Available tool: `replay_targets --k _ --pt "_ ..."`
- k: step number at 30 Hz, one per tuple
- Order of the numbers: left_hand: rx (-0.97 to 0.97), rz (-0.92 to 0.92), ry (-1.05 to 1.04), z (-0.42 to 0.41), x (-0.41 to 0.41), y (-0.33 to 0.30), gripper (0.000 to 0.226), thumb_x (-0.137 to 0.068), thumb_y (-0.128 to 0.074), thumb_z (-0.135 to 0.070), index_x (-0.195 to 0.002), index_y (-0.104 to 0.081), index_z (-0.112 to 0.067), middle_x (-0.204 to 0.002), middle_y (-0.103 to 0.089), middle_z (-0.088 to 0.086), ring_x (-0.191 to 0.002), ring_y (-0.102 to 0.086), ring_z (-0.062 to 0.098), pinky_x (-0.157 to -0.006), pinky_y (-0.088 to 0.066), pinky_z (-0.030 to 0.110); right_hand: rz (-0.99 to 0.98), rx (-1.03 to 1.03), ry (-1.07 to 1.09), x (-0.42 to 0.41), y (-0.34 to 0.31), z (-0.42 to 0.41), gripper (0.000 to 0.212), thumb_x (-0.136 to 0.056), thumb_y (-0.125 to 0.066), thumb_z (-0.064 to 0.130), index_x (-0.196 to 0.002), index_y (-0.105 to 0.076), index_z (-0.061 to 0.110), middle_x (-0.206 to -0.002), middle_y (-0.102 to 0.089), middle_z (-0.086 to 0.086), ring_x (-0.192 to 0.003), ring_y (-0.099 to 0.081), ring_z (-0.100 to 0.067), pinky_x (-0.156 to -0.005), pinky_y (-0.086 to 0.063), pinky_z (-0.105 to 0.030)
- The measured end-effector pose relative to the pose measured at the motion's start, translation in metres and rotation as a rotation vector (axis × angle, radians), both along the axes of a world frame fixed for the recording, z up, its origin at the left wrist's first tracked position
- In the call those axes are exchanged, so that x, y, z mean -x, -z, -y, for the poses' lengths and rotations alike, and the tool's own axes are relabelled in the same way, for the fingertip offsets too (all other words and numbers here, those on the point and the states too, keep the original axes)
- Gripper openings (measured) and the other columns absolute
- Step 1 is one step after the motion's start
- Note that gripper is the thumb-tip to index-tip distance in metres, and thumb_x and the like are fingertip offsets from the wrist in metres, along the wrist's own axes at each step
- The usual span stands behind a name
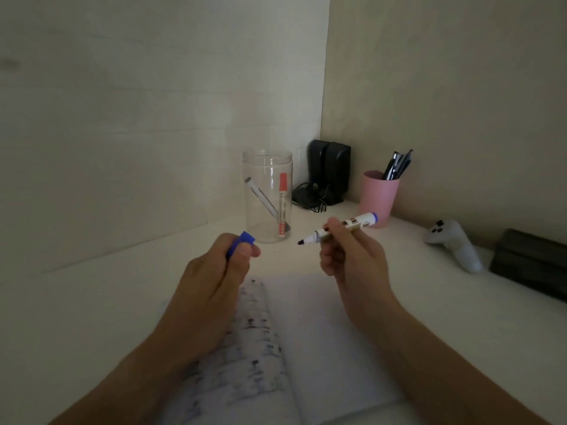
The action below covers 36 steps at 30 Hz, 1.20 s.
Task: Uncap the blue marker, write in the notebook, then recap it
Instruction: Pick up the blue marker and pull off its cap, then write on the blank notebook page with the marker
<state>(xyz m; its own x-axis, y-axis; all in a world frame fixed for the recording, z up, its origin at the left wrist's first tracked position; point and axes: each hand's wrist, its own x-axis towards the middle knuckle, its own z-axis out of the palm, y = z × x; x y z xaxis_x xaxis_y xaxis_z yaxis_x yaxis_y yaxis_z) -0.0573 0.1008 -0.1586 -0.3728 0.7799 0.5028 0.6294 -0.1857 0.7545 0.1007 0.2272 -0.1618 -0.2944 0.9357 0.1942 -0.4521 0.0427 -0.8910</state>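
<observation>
Holding blue cap [242, 242] left grip [211, 271]; right grip [346, 256] holds marker [343, 228] above notebook [306, 332].

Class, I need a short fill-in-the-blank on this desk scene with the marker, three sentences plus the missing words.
1. The left hand holds the blue ____.
2. The right hand holds the uncapped marker, its tip pointing toward the ____ hand.
3. The pink cup holds dark ____.

Missing words: cap; left; pens
</observation>
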Motion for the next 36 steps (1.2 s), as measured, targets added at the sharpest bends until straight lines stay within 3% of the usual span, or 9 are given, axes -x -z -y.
replay_targets --k 2,5,7,9,17,23,28,32,36 --pt "0.083 -0.119 -0.088 -0.001 0.006 0.003 0.028 -0.104 -0.037 -0.036 -0.092 -0.055 -0.019 -0.068 -0.059 -0.002 -0.058 -0.051 0.009 -0.059 -0.041 0.026 0.024 0.011 -0.021 0.001 0.000 0.001 0.015 -0.095 -0.064 0.011 -0.083 -0.068 0.003 -0.058 -0.058 -0.009 -0.051 -0.048 -0.019 -0.044 -0.039 -0.027" --pt "0.272 -0.140 -0.082 -0.006 0.008 0.005 0.025 -0.096 -0.054 -0.045 -0.099 -0.051 -0.021 -0.088 -0.064 -0.004 -0.074 -0.060 0.012 -0.069 -0.047 0.033 0.086 -0.025 -0.024 -0.002 0.006 0.000 0.010 -0.092 -0.063 0.003 -0.083 -0.067 0.006 -0.059 -0.060 -0.010 -0.051 -0.051 -0.020 -0.044 -0.041 -0.030" --pt "0.363 -0.187 -0.037 -0.009 0.008 0.007 0.044 -0.081 -0.069 -0.057 -0.108 -0.050 -0.027 -0.100 -0.059 -0.019 -0.088 -0.060 0.003 -0.079 -0.050 0.029 0.161 -0.051 -0.006 -0.002 0.008 -0.001 0.007 -0.088 -0.068 0.002 -0.083 -0.068 0.007 -0.060 -0.059 -0.009 -0.052 -0.050 -0.019 -0.045 -0.040 -0.030" --pt "0.411 -0.259 0.002 -0.013 0.009 0.008 0.057 -0.071 -0.076 -0.062 -0.110 -0.050 -0.031 -0.104 -0.057 -0.022 -0.094 -0.059 0.004 -0.085 -0.052 0.031 0.222 -0.044 0.001 -0.003 0.006 -0.003 0.007 -0.086 -0.070 0.002 -0.082 -0.070 0.007 -0.059 -0.059 -0.008 -0.052 -0.050 -0.019 -0.045 -0.040 -0.030" --pt "0.465 -0.269 0.133 -0.020 0.024 0.010 0.052 -0.061 -0.080 -0.068 -0.091 -0.046 -0.043 -0.115 -0.063 -0.016 -0.098 -0.060 0.008 -0.090 -0.054 0.036 0.467 -0.039 -0.090 0.007 -0.016 0.000 0.009 -0.085 -0.068 0.010 -0.078 -0.069 0.004 -0.059 -0.053 -0.005 -0.052 -0.045 -0.015 -0.047 -0.038 -0.026" --pt "0.455 -0.123 0.130 -0.022 0.029 0.015 0.063 -0.060 -0.088 -0.056 -0.107 -0.051 -0.035 -0.111 -0.065 -0.022 -0.098 -0.060 0.000 -0.082 -0.049 0.019 0.526 -0.069 -0.084 0.031 0.002 0.007 0.008 -0.081 -0.070 0.006 -0.073 -0.070 0.007 -0.056 -0.060 -0.006 -0.048 -0.052 -0.015 -0.047 -0.043 -0.026" --pt "0.463 -0.067 0.094 -0.023 0.028 0.013 0.060 -0.058 -0.090 -0.050 -0.100 -0.051 -0.031 -0.104 -0.066 -0.018 -0.090 -0.063 0.003 -0.082 -0.056 0.029 0.599 -0.211 0.001 0.029 0.017 0.008 0.009 -0.083 -0.072 0.006 -0.075 -0.073 0.009 -0.058 -0.069 -0.006 -0.053 -0.063 -0.014 -0.055 -0.054 -0.027" --pt "0.449 -0.094 0.077 -0.023 0.027 0.014 0.061 -0.057 -0.090 -0.051 -0.098 -0.050 -0.030 -0.096 -0.065 -0.017 -0.081 -0.062 0.001 -0.066 -0.047 0.018 0.651 -0.273 -0.003 0.029 0.016 0.010 0.007 -0.082 -0.074 0.010 -0.076 -0.075 0.012 -0.064 -0.073 -0.012 -0.055 -0.064 -0.020 -0.060 -0.058 -0.035" --pt "0.450 -0.095 0.083 -0.023 0.028 0.016 0.060 -0.057 -0.091 -0.051 -0.095 -0.049 -0.030 -0.092 -0.064 -0.017 -0.077 -0.061 0.000 -0.064 -0.044 0.017 0.690 -0.272 0.010 0.028 0.016 0.009 0.004 -0.082 -0.076 0.013 -0.078 -0.077 0.014 -0.069 -0.076 -0.013 -0.059 -0.070 -0.026 -0.066 -0.062 -0.041"
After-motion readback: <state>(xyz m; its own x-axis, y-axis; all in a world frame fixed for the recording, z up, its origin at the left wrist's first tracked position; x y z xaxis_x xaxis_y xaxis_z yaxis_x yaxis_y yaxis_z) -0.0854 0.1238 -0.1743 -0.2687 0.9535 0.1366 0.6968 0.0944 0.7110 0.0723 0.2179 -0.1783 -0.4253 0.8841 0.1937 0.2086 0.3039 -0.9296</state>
